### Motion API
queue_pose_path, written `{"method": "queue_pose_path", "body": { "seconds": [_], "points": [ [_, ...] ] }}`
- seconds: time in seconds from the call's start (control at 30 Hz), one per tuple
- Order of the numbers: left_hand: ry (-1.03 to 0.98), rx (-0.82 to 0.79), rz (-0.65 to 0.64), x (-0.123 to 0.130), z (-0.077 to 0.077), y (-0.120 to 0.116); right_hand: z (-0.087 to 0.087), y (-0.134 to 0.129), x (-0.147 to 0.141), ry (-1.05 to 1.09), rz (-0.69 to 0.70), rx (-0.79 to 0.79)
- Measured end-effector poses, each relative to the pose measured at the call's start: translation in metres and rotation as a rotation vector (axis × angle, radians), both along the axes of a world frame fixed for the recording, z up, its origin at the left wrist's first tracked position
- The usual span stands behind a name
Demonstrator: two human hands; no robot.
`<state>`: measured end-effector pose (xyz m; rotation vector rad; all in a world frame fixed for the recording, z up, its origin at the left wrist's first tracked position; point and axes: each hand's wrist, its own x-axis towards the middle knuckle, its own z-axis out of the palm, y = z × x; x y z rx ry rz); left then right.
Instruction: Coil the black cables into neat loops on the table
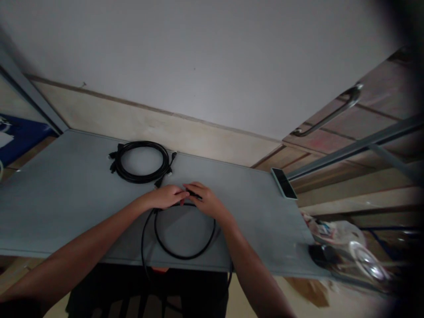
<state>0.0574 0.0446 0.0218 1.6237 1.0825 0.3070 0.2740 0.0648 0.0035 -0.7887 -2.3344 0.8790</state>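
Observation:
Both of my hands are close together over the middle of the grey table, working on a black cable (185, 257). My left hand (167, 196) has its fingers closed on the cable near a dark plug end. Facing it, my right hand (205, 199) pinches a short black piece of the same cable, with the thumb and fingertips near the left ones. The cable makes a loop below my hands, and another length hangs over the table's front edge. Just beyond my left hand lies a coil of black cables (142, 180) with several plugs sticking out.
A phone (284, 183) lies at the right end of the grey table (66, 194). A shiny metal-rimmed object (367, 263) is blurred at the lower right corner. Behind the table stands a pale wall (185, 66); metal posts rise at both sides.

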Motion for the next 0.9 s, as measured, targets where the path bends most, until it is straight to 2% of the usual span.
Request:
{"method": "queue_pose_path", "body": {
  "seconds": [0.1,0.2,0.33,0.47,0.53,0.6,0.67,0.8,0.9],
  "points": [
    [-0.02,0.154,0.02,0.0,-0.003,0.002,-0.002,-0.001,-0.004,-0.063,-0.018,-0.042],
    [-0.094,0.028,0.126,-0.006,-0.004,0.006,-0.002,0.003,0.001,-0.092,-0.134,-0.03],
    [-0.324,-0.204,0.26,-0.015,-0.002,0.011,-0.001,0.013,0.016,-0.091,-0.34,-0.016],
    [-0.451,-0.253,0.393,-0.016,0.0,0.014,-0.001,0.021,0.027,-0.063,-0.571,-0.009],
    [-0.452,-0.227,0.433,-0.016,-0.002,0.015,-0.001,0.023,0.028,-0.064,-0.61,-0.019],
    [-0.404,-0.181,0.46,-0.019,-0.003,0.017,0.001,0.022,0.028,-0.074,-0.559,-0.05],
    [-0.35,-0.15,0.444,-0.024,-0.004,0.018,0.004,0.02,0.026,-0.089,-0.452,-0.114],
    [-0.241,-0.141,0.276,-0.028,-0.003,0.016,0.015,0.01,0.017,-0.097,-0.236,-0.333],
    [-0.13,-0.051,0.156,-0.017,-0.003,0.011,0.018,0.002,0.009,-0.077,-0.121,-0.504]
  ]
}}
